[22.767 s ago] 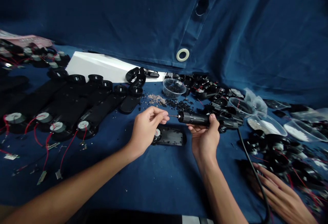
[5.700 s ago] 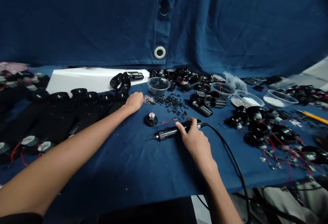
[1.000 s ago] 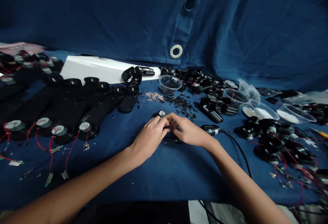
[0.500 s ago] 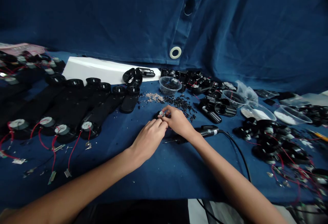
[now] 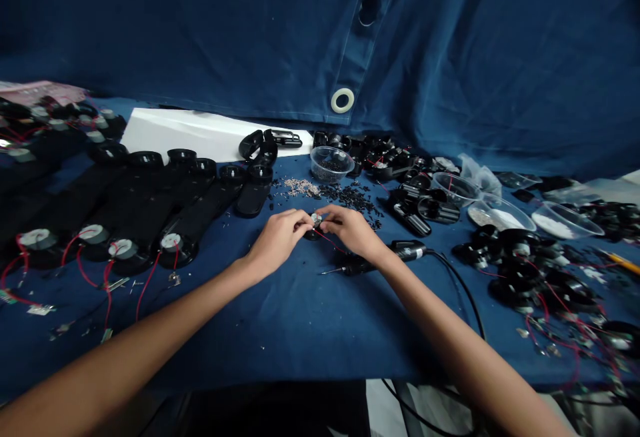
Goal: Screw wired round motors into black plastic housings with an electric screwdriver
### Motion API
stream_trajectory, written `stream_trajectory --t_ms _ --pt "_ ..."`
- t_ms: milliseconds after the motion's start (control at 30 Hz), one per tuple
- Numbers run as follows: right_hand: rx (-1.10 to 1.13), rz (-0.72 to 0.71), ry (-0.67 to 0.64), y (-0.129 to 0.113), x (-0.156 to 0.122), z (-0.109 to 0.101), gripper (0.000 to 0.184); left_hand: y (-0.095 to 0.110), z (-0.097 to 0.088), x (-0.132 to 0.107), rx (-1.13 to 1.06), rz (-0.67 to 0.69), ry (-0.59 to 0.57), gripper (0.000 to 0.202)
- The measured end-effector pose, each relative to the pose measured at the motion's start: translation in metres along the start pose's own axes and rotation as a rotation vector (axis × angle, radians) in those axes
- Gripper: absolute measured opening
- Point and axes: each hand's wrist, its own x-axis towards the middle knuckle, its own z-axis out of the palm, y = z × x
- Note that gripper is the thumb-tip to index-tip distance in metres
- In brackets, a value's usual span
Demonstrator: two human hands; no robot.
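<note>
Both hands on the small motor [image 5: 316,219]. It sits upright on a round black base [image 5: 313,234], mid-table, in front of the loose black pieces [image 5: 353,198].

Left hand [image 5: 280,240]: thumb and fingertips pinched together, gripping the motor's left side. Right hand [image 5: 353,230]: fingertips gripping the motor from the right, thumb lower than the forefinger. Any tiny part between the fingers is too small to make out.

Red wire [image 5: 331,241] runs from the motor down to the right, passing below the right hand.

Power screwdriver [image 5: 413,250] lies on the blue cloth [image 5: 300,337] nearer the person, neither hand on it. Bit points left; right forearm crosses above the body. Black cord [image 5: 470,297] leaves its back end and curves toward the table's near edge.

Behind the motor: heap of copper-coloured bits [image 5: 300,187], touching the black pieces on its right. Clear tub [image 5: 333,165] just behind both, dark bits inside.

Left: row of long black panels [image 5: 133,207], near ends carrying motors with red wires. White sheet [image 5: 185,132] behind them. Right: cluster of black housings [image 5: 525,257], wires trailing, clear bowls behind. Yellow pencil [image 5: 626,263] at far right.
</note>
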Motion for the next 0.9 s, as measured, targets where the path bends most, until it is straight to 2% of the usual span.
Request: stream_trajectory --t_ms 233,467,667,900 --pt "-0.069 -0.065 0.147 -0.011 -0.016 0.009 0.031 -0.005 0.007 0.005 0.239 0.12 0.019 0.01" --pt "-0.262 -0.187 0.096 -0.005 -0.023 0.01 0.009 -0.005 0.014 0.004 0.287 0.12 0.03 0.01" --pt "-0.326 -0.235 0.055 0.0 -0.015 0.005 0.014 0.0 0.012 0.003 0.501 0.178 -0.03 0.01" --pt "-0.355 -0.216 0.057 -0.005 -0.015 0.002 0.015 0.005 0.006 0.002 0.724 0.375 -0.103 0.017"
